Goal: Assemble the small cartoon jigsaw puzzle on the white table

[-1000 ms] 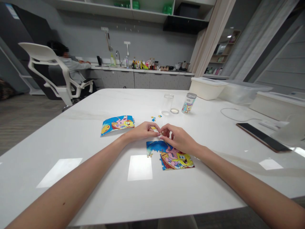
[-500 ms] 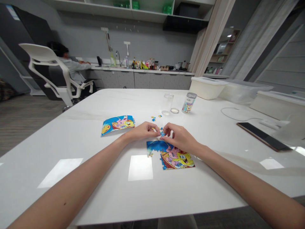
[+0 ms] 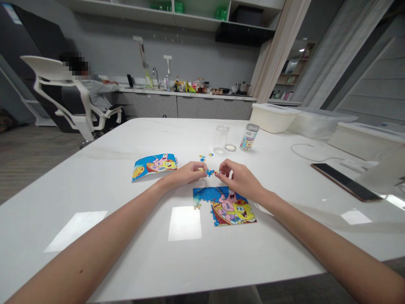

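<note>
Along the right side of the table (image 3: 79,194) stand 2 plastic storage tubs (image 3: 274,119) — a dark tablet (image 3: 344,182) lies nearer the edge — while, well beyond, a seated person (image 3: 98,90) in a white office chair (image 3: 74,120) leans toward a kitchen counter (image 3: 202,93) crowded with bottles (image 3: 196,86).

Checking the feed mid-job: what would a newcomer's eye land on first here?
The bright SpongeBob jigsaw puzzle, part-built on the white table, stands out first. Just above it, the left hand and right hand pinch small blue pieces. A matching picture sheet lies further left.
</note>
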The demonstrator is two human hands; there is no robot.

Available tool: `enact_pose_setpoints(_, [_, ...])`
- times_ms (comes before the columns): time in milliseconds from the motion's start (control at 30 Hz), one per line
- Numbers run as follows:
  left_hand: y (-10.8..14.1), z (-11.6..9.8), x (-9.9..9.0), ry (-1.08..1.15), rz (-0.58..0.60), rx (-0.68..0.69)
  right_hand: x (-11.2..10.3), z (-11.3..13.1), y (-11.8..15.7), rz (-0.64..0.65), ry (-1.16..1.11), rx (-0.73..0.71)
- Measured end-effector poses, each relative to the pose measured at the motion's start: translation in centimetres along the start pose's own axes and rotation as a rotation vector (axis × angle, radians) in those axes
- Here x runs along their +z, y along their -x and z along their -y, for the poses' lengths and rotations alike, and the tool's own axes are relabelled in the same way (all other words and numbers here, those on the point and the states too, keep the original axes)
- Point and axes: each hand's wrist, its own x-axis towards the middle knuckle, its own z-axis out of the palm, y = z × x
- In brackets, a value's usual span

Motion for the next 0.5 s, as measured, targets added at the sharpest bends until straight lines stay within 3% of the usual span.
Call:
enact_pose_setpoints(200, [-0.4, 0.8, -0.3, 0.216, 0.041, -0.053, -0.3, -1.9, -0.5, -0.004, 0.135, 0.104])
enact_pose_setpoints(500, [-0.5, 0.8, 0.1, 0.122, -0.097, -0.029, 0.1, -3.0, -0.7, 0.115, 0.15, 0.014])
